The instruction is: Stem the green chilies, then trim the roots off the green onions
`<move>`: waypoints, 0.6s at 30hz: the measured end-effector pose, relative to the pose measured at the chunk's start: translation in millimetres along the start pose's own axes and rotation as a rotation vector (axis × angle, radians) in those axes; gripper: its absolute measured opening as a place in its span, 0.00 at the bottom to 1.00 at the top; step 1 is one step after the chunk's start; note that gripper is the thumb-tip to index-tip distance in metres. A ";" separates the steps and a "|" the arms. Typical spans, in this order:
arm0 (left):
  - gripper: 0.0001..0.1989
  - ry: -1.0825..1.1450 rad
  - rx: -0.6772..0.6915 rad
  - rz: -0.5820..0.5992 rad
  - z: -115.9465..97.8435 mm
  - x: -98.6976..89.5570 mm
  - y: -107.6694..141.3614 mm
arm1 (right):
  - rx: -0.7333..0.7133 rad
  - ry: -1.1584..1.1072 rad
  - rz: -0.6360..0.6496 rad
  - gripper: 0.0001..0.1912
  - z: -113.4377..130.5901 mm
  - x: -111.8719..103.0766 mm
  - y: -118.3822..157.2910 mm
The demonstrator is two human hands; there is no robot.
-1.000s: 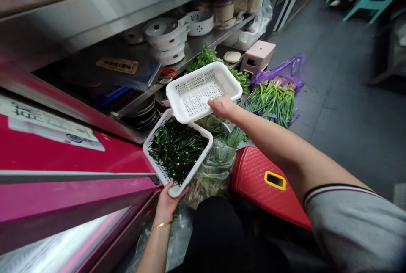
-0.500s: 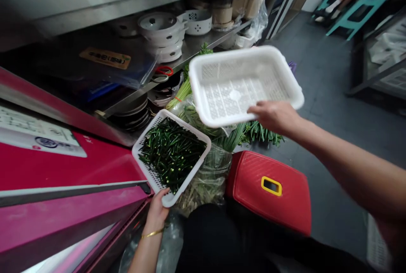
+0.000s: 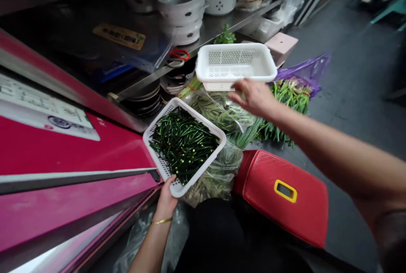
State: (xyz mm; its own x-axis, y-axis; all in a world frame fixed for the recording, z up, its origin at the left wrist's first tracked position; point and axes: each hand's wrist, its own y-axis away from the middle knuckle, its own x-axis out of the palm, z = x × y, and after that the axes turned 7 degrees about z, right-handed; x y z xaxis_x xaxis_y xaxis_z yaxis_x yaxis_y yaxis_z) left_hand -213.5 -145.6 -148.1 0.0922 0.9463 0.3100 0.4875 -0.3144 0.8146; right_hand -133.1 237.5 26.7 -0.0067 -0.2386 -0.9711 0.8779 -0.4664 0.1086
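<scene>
Left hand (image 3: 166, 199) pinches the full basket (image 3: 203, 168) by its near corner; right hand (image 3: 252, 97) has fingers parted by the far basket (image 3: 218, 80), contact unclear. Imo that 1's being parked; next wants a level left grip. Red box (image 3: 266, 192) hems near right, shelf (image 3: 211, 34) far left; roomier floor (image 3: 345, 86) far right.

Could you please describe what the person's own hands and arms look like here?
The left hand is ungloved, with a thin gold-coloured bracelet around its wrist. The right hand is also ungloved, with no bracelet in sight. Both visible forearms are bare; any sleeve on the right is too dark and blurred to make out.
</scene>
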 end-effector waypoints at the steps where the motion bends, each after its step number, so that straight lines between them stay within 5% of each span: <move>1: 0.07 0.017 -0.003 -0.018 -0.5 1.6 0.5 | 0.030 -0.051 0.100 0.28 17.8 13.9 11.2; 4: 0.09 -0.015 0.015 -0.023 -0.2 1.3 -2.2 | 0.129 -0.184 0.436 0.26 61.5 62.0 21.0; 8: 0.12 -0.093 0.088 0.050 7.8 -5.0 -2.2 | 0.158 -0.285 0.423 0.10 74.5 92.0 8.7; 12: 0.13 -0.127 0.145 0.071 20.2 -8.7 18.1 | 0.134 -0.342 0.338 0.10 60.9 76.4 37.1; 18: 0.20 -0.230 0.168 0.176 7.5 -8.2 83.4 | 0.210 -0.561 0.161 0.09 61.8 34.8 136.1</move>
State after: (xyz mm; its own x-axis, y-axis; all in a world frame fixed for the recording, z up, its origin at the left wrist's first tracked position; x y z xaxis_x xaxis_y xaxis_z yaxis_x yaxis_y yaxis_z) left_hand -167.1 -179.0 -86.3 0.3718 0.8769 0.3046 0.5811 -0.4757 0.6603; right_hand -43.5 113.1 20.8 -0.1825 -0.7050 -0.6853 0.7764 -0.5310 0.3396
